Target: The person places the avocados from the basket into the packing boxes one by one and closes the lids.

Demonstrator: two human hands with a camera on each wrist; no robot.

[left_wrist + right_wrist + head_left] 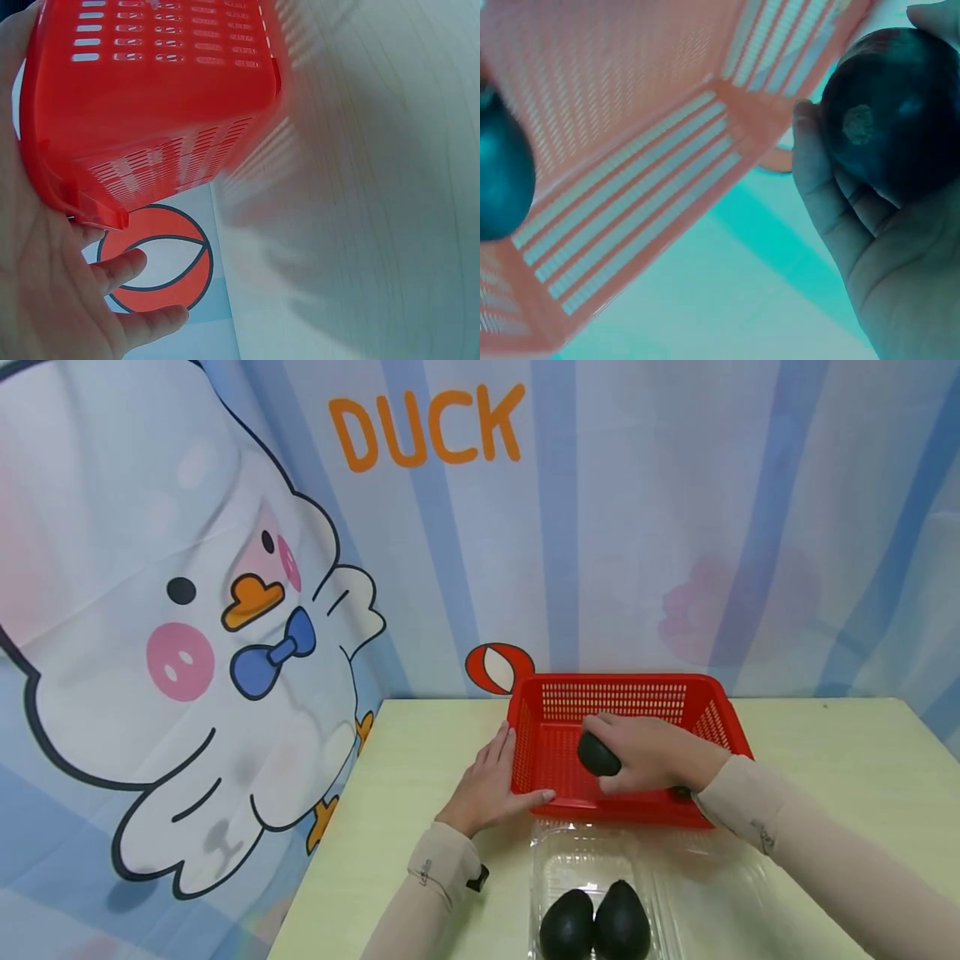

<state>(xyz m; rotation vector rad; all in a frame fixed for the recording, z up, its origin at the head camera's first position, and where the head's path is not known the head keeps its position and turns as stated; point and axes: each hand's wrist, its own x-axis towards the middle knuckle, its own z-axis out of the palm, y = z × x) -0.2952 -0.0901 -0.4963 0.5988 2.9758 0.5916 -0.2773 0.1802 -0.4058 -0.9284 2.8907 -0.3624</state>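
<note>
My right hand (637, 752) grips a dark green avocado (597, 755) over the red plastic basket (622, 681). Its fingers curl round the fruit in the right wrist view, where the avocado's stem scar shows. A second avocado (502, 172) lies inside the basket, mostly hidden by my right wrist in the head view. With fingers straight, my left hand (487, 793) rests against the basket's left side, thumb at the front left corner. In front of the basket, two dark avocados, one on the left (567, 927) and one on the right (622, 922), sit in a clear plastic box (581, 864).
The clear box's lid (720, 893) lies opened out to the right, under my right forearm. The pale wooden table (420, 760) ends at a hanging cloth (622, 527) with a duck print, close behind the basket.
</note>
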